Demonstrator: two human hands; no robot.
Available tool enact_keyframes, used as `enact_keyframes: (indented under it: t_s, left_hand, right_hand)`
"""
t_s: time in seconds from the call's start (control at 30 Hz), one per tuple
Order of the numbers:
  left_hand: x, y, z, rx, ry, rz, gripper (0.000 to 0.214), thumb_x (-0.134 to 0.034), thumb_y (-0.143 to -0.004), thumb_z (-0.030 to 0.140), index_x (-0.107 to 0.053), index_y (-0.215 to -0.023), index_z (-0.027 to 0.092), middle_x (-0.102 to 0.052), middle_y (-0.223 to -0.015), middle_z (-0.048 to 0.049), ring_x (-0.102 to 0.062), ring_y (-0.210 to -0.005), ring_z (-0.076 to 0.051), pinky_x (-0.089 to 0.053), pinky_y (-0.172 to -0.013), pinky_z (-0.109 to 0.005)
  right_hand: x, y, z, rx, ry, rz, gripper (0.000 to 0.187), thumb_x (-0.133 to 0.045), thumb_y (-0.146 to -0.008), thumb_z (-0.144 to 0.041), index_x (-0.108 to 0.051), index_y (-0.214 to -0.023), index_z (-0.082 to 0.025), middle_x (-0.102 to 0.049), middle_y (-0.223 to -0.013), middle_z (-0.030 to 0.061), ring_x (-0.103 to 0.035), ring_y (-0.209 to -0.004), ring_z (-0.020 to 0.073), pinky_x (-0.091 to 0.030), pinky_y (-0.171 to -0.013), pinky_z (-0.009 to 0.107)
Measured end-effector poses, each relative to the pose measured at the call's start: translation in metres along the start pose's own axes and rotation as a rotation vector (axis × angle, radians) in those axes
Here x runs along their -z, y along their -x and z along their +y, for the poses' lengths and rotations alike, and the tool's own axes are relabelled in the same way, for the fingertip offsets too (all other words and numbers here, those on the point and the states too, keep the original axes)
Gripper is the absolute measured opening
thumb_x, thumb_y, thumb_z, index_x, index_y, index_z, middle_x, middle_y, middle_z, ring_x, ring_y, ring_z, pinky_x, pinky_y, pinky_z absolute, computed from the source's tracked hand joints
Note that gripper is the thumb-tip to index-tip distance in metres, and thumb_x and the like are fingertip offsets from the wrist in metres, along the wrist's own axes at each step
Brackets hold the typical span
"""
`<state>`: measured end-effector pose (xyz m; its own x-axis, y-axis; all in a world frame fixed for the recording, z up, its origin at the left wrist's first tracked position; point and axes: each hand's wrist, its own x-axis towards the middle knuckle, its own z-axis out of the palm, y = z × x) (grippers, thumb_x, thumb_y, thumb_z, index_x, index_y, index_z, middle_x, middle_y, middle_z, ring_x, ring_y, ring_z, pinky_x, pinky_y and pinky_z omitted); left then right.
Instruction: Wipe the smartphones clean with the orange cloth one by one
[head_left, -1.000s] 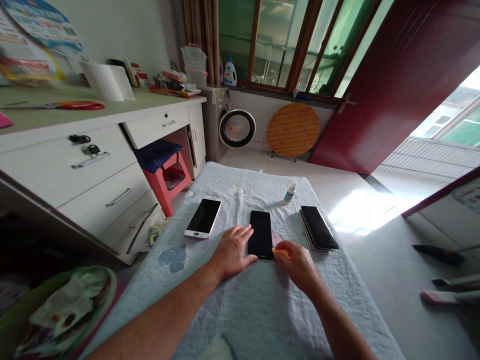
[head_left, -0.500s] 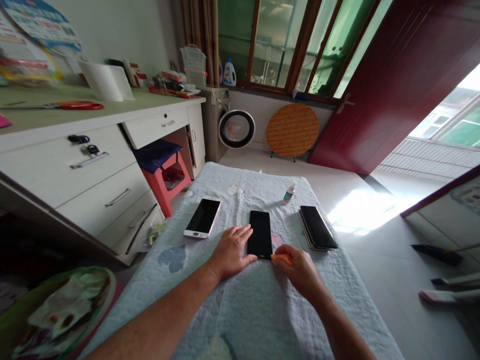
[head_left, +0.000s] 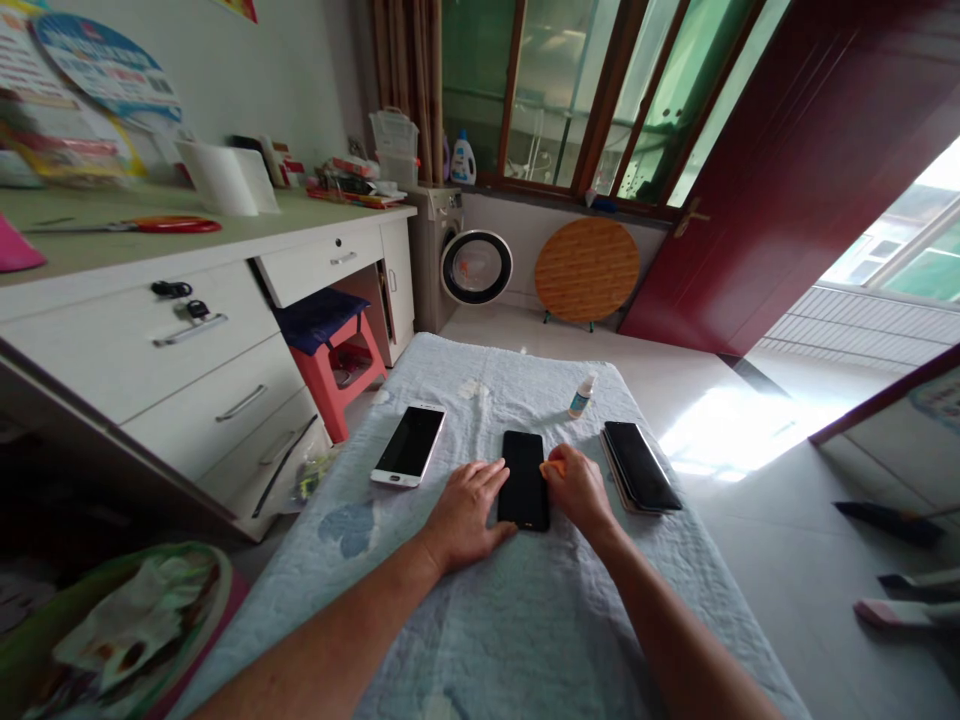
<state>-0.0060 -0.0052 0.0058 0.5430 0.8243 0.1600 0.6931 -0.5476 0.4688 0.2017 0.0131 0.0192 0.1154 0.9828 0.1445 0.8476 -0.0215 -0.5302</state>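
A black phone lies face up in the middle of a pale blue quilted cloth. My left hand rests flat against the phone's left edge, fingers stretched out and touching it. My right hand is closed on a small orange thing and presses it at the phone's right edge, near the upper half. A white phone lies to the left and a stack of dark phones to the right. A small spray bottle stands behind them.
A white desk with drawers runs along the left, with a red stool under it. A green basket of rubbish sits at the lower left. A washing machine, a round wooden board and a red door stand behind.
My right hand has slid the orange thing from the phone's near right corner up along its right edge. My left hand stays put. The camera tilted down slightly.
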Motion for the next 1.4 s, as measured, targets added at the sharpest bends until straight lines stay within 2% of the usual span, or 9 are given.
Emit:
enact_keyframes:
  t_s: [0.3, 0.47, 0.5, 0.67, 0.77, 0.9, 1.17, 1.4]
  left_hand:
    - [0.003, 0.000, 0.003, -0.009, 0.024, 0.012, 0.070, -0.068, -0.073, 0.043, -0.045, -0.135, 0.018, -0.045, -0.142, -0.0103, -0.040, -0.128, -0.030, -0.029, -0.110, -0.045]
    - [0.003, 0.000, 0.003, -0.004, 0.035, 0.015, 0.069, -0.068, -0.073, 0.043, -0.046, -0.134, 0.020, -0.046, -0.141, -0.0098, -0.042, -0.127, -0.030, -0.029, -0.109, -0.047]
    - [0.003, 0.000, 0.003, -0.006, 0.037, 0.017, 0.069, -0.068, -0.073, 0.043, -0.046, -0.134, 0.020, -0.046, -0.141, -0.0098, -0.042, -0.127, -0.030, -0.029, -0.109, -0.047]
    - [0.002, 0.000, 0.001, -0.014, 0.030, 0.012, 0.071, -0.068, -0.073, 0.044, -0.045, -0.135, 0.018, -0.045, -0.142, -0.0107, -0.040, -0.128, -0.029, -0.029, -0.110, -0.045]
    - [0.003, 0.000, 0.001, -0.011, 0.025, -0.002, 0.072, -0.068, -0.074, 0.045, -0.045, -0.136, 0.016, -0.044, -0.143, -0.0115, -0.039, -0.129, -0.030, -0.028, -0.110, -0.044]
    - [0.004, 0.000, 0.001, -0.007, 0.035, -0.005, 0.071, -0.067, -0.074, 0.047, -0.045, -0.136, 0.019, -0.044, -0.143, -0.0101, -0.038, -0.129, -0.030, -0.028, -0.110, -0.045]
    - [0.004, 0.000, 0.001, 0.011, 0.035, -0.015, 0.071, -0.067, -0.074, 0.050, -0.046, -0.135, 0.020, -0.045, -0.142, -0.0092, -0.040, -0.127, -0.031, -0.028, -0.109, -0.047]
    - [0.003, 0.000, 0.002, 0.011, -0.004, -0.018, 0.072, -0.069, -0.072, 0.046, -0.047, -0.134, 0.017, -0.045, -0.143, -0.0103, -0.041, -0.128, -0.030, -0.027, -0.110, -0.045]
  right_hand:
    - [-0.015, -0.056, 0.004, -0.026, -0.021, 0.069, 0.018, -0.049, -0.075, -0.023, -0.065, -0.081, -0.017, -0.063, -0.073, 0.0043, -0.055, -0.072, 0.0174, -0.037, -0.068, 0.026]
    - [-0.017, -0.069, 0.006, 0.050, -0.067, 0.215, 0.028, -0.046, -0.080, -0.027, -0.063, -0.098, -0.013, -0.062, -0.093, 0.0098, -0.054, -0.086, 0.0207, -0.039, -0.080, 0.031]
    - [-0.018, -0.069, 0.007, 0.075, -0.055, 0.210, 0.028, -0.047, -0.081, -0.027, -0.064, -0.098, -0.014, -0.061, -0.094, 0.0100, -0.054, -0.087, 0.0207, -0.039, -0.082, 0.031]
    - [-0.022, -0.065, 0.014, 0.132, 0.084, -0.002, 0.022, -0.048, -0.084, -0.024, -0.067, -0.091, -0.016, -0.062, -0.090, 0.0078, -0.055, -0.087, 0.0177, -0.039, -0.083, 0.027]
    - [-0.019, -0.067, 0.016, 0.130, 0.110, -0.049, 0.022, -0.050, -0.082, -0.022, -0.068, -0.090, -0.015, -0.064, -0.087, 0.0072, -0.057, -0.084, 0.0174, -0.039, -0.079, 0.025]
    - [-0.016, -0.073, 0.013, 0.145, 0.143, -0.100, 0.025, -0.047, -0.080, -0.016, -0.071, -0.087, -0.016, -0.067, -0.086, 0.0072, -0.059, -0.083, 0.0169, -0.039, -0.076, 0.024]
    - [-0.022, -0.085, -0.017, 0.264, 0.158, -0.201, 0.029, -0.045, -0.079, -0.011, -0.071, -0.085, -0.019, -0.070, -0.088, 0.0038, -0.061, -0.086, 0.0157, -0.038, -0.079, 0.022]
    - [-0.034, -0.090, -0.043, 0.330, 0.197, -0.294, 0.028, -0.045, -0.081, -0.013, -0.072, -0.087, -0.019, -0.071, -0.091, 0.0054, -0.061, -0.090, 0.0175, -0.038, -0.085, 0.024]
